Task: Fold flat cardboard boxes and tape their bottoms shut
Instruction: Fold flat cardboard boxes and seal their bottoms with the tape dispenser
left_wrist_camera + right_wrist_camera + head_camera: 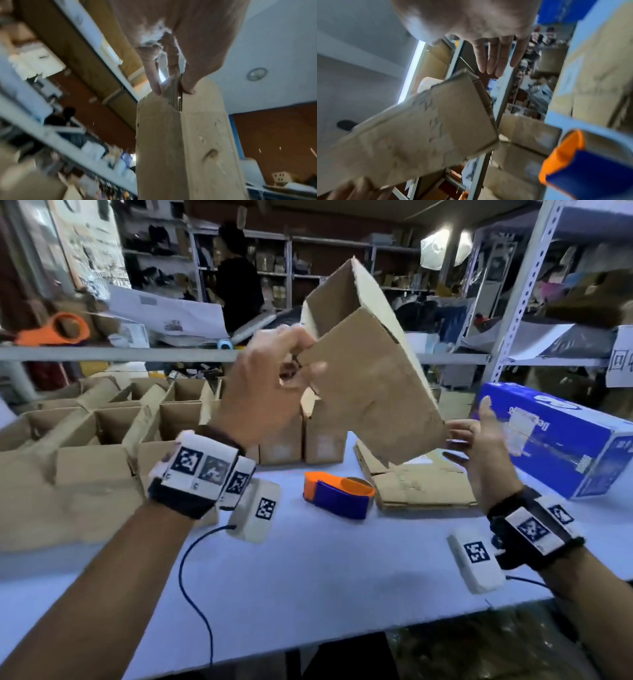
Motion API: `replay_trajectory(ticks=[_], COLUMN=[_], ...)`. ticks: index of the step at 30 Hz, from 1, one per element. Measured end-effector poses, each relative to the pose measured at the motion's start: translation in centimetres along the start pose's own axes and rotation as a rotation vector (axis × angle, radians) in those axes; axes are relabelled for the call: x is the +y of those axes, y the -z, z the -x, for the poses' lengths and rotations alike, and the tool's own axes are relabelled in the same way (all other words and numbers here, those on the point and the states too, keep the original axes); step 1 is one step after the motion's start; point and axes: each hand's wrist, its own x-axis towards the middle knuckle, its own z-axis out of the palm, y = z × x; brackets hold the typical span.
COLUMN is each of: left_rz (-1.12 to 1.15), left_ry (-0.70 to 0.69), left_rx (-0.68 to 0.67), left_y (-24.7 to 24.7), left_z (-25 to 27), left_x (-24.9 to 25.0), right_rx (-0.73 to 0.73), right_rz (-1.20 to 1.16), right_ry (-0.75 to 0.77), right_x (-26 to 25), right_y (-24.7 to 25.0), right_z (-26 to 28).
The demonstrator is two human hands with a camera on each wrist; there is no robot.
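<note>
Your left hand (263,392) pinches a flap of the cardboard box (370,378), thumb on one face and fingers on the other, holding it tilted in the air above the table (308,577). Your right hand (486,446) is spread flat with straight fingers just beside the box's lower corner. Below it the tape dispenser (339,494) lies on the table next to a stack of flat boxes (418,484).
</note>
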Motion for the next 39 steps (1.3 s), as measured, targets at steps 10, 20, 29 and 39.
replay_trajectory(ticks=[10,20,29,39], left_rz=[-0.506,-0.479,-0.565,-0.543], left_ry=[-0.168,-0.088,-0.039,-0.043], left_rx=[-0.357,-0.472,-0.392,-0.450], left_y=[9.6,8.4,7.3,5.7], left_z=[6.7,10.2,10.9,12.7], left_x=[0.7,-1.8,-2.5,-2.7], right_rx=[-0.557,-0.428,-0.578,-0.782], right_rz=[1.401,0.777,0.842,0.680], right_ry=[0.290,0.541,1.000,0.519], right_x=[10.0,2.9,-3.1,-6.0], right_y=[-11.4,-12.7,-15.0,-19.1], right_z=[2.1,3.8,9.5,6.5])
